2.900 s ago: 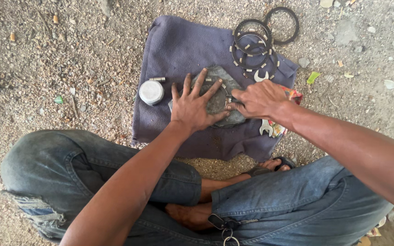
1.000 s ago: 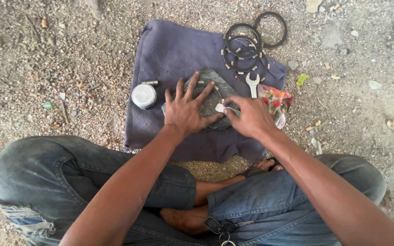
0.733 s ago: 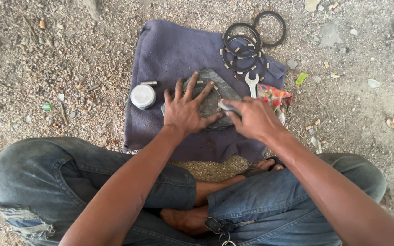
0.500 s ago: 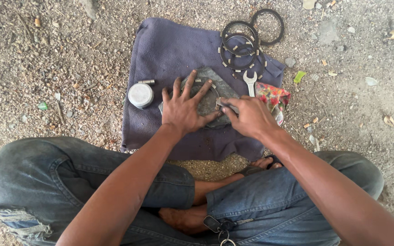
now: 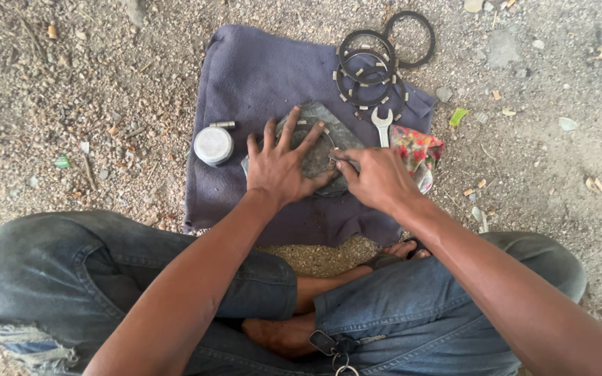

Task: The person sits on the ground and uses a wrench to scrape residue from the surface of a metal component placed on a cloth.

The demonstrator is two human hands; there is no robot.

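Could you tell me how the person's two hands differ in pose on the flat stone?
The left hand lies flat with fingers spread across the flat stone; the right hand is curled, its fingers pinching a small pale piece at the stone's right edge. Both rest on the stone over the purple cloth.

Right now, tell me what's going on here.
A person sits cross-legged on gravel at a purple cloth. The left hand lies flat, fingers spread, on a ring atop a flat grey stone. The right hand pinches something small at the ring's edge. A metal cylinder, a wrench and a stack of toothed rings lie nearby.
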